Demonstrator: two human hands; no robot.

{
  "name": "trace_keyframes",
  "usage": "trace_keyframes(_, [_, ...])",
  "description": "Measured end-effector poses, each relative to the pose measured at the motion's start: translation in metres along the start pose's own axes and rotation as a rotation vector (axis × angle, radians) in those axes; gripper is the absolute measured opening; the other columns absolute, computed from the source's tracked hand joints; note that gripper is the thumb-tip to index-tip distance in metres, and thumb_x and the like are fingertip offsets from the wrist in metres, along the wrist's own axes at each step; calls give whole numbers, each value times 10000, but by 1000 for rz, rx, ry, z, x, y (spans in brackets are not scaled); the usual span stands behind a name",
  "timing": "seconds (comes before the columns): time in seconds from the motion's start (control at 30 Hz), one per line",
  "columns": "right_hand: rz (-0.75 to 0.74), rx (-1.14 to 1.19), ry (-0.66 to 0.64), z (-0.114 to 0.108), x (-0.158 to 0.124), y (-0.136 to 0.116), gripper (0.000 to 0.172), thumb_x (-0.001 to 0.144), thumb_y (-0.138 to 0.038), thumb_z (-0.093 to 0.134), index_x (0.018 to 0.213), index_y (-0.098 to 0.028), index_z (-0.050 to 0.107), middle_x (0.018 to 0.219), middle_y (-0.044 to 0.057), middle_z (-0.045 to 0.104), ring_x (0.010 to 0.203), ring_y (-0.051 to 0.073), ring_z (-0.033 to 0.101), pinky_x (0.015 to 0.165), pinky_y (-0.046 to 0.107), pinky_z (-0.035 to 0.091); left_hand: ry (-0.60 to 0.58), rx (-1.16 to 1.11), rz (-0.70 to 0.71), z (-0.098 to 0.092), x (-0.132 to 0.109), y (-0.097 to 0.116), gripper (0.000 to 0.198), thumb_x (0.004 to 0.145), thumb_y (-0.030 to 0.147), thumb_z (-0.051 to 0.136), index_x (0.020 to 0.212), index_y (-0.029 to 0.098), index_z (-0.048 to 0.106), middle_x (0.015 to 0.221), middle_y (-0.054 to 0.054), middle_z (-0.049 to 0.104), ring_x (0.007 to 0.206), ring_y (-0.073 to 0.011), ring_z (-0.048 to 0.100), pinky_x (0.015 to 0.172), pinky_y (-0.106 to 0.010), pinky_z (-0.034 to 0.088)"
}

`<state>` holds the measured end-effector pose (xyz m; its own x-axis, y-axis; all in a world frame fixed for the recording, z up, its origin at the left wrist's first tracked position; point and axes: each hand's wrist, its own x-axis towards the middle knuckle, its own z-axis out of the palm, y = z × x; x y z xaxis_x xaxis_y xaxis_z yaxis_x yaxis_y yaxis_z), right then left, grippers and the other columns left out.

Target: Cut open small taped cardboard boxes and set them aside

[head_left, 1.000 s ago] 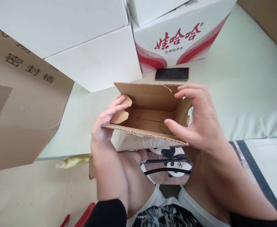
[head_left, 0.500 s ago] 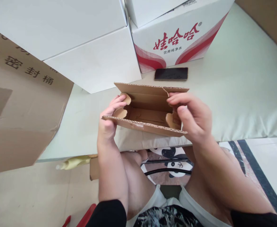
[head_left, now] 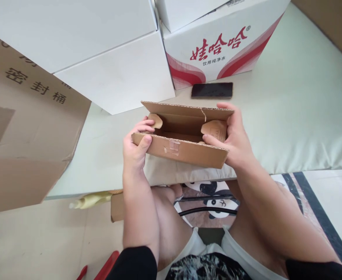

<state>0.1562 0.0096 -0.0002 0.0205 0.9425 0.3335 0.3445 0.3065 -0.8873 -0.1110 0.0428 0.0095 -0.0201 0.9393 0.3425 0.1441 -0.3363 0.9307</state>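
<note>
A small brown cardboard box (head_left: 185, 151) is held between both hands above the near edge of a pale green mat (head_left: 290, 116). Its top is open, with a piece of clear tape on its near wall. My left hand (head_left: 135, 149) grips the box's left end, thumb on the near wall and fingers on the folded-in left flap. My right hand (head_left: 236, 140) clasps the right end, thumb pressing the right side flap inward and fingers wrapped over the far corner.
A black phone (head_left: 212, 90) lies on the mat behind the box. A white carton with red lettering (head_left: 217, 46) and a large white box (head_left: 100, 58) stand at the back. A big brown carton (head_left: 21, 128) lies at the left. Red handles (head_left: 100, 268) show at the bottom.
The box's near wall has tipped up toward me and the opening has narrowed. My right hand shifted from the near-right corner to wrap round the right end, folding the right flap in.
</note>
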Motion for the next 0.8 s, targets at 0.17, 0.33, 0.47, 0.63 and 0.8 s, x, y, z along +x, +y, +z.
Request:
trace_keyframes(0.17, [58, 97, 7, 0, 2, -5, 434, 833, -269, 665, 1243, -303, 527, 1177, 28, 693, 1019, 227, 681, 897, 416, 564, 61, 26, -74, 4, 0, 4, 476, 667, 625, 877, 890, 241, 704, 1070, -72, 746, 1411, -328, 546, 1233, -496, 379])
trace_keyframes(0.33, [-1, 183, 58, -2, 3, -3, 242, 843, -226, 494, 998, -269, 675, 1191, 54, 715, 1193, 267, 651, 1047, 481, 499, 116, 9, -107, 10, 0, 7, 584, 616, 612, 910, 977, 234, 650, 1070, -70, 710, 1194, -287, 662, 1052, -403, 518])
trace_keyframes(0.47, [-56, 281, -9, -5, 2, 4, 336, 760, -239, 442, 946, -252, 722, 1207, 69, 718, 1209, 309, 632, 1040, 519, 489, 167, -12, -113, 11, 1, 5, 666, 603, 584, 931, 1084, 265, 599, 1183, -66, 655, 1080, -247, 686, 924, -355, 551])
trace_keyframes(0.63, [-73, 162, -64, -7, 5, -3, 152, 837, -275, 549, 861, -237, 694, 1162, 78, 694, 1126, 278, 647, 1010, 489, 497, 185, 12, -138, 11, 2, 3, 507, 689, 603, 869, 1006, 248, 693, 1226, -77, 686, 1143, -257, 669, 953, -345, 530])
trace_keyframes(0.8, [-54, -23, -289, -18, 8, -14, 126, 874, -289, 603, 968, -245, 675, 1261, 102, 599, 1268, 281, 574, 1050, 484, 479, 235, 21, -212, 10, 3, 1, 381, 722, 563, 840, 864, 229, 724, 1124, -72, 736, 1089, -248, 680, 876, -321, 538])
